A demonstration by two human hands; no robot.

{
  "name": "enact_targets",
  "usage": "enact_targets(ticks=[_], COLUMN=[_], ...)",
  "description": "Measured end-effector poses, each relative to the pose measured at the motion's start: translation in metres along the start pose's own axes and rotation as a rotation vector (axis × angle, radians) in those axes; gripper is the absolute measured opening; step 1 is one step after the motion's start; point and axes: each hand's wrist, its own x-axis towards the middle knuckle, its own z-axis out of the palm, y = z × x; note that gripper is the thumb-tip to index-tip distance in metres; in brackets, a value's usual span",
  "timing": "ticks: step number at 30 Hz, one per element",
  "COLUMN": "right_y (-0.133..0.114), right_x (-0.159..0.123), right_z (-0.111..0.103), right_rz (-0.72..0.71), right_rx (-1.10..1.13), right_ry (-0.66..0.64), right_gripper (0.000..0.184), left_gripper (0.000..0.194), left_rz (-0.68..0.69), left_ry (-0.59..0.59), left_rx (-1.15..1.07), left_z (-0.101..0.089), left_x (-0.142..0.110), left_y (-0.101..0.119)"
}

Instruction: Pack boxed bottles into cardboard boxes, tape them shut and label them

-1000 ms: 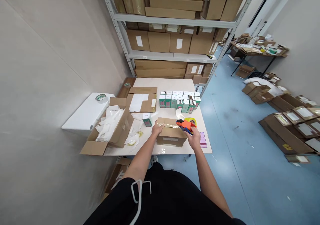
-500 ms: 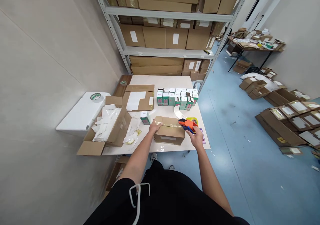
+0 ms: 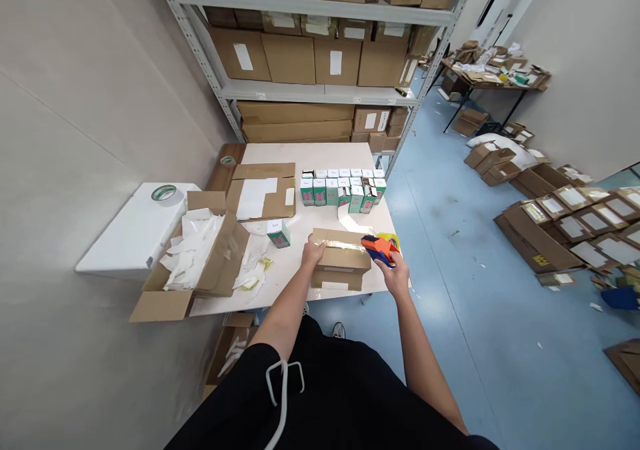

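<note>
Cardboard box (image 3: 342,258), brown, oblong, looks stiff; left hand (image 3: 313,252) grips its sturdy ten-o'clock corner, right hand (image 3: 397,275) clasps orange-and-blue tape dispenser (image 3: 380,249).

Packing room, metal shelving (image 3: 305,92) of cartons, carton-strewn blue floor (image 3: 440,237)

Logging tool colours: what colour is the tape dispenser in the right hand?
Orange and blue dispenser; best in the head view.

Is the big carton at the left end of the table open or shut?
Open: the carton has flaps folded outward, and loose white paper shows inside.
</note>
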Motion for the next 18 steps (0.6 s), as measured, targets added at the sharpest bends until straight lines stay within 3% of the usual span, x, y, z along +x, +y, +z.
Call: enact_targets(ticks=[5,10,15,18], right_y=[0.006,0.005,0.000,0.002], right_x=[-0.007,-0.005,-0.002,-0.005], right_z=[-0.009,-0.008,0.030,0.064], right_rz=[0.032,0.086,0.094,0.127], right_rx=[-0.017,0.022,0.184,0.290], right_ry=[-0.001,-0.073,-0.221,-0.314], right_gripper=[0.039,0.034,0.036,0.038], left_gripper=[0.084,0.086,0.085,0.093], left_rz=[-0.005,-0.011,-0.040,-0.106], left_ry=[0.013,-0.014,0.022,-0.039], left_rx=[-0.018,-0.039,-0.069,-0.076], left_z=[0.028,0.020,0.010,0.007], left_x=[-0.013,-0.005,0.004,0.014], left_y=[-0.017,-0.024,-0.034,-0.035])
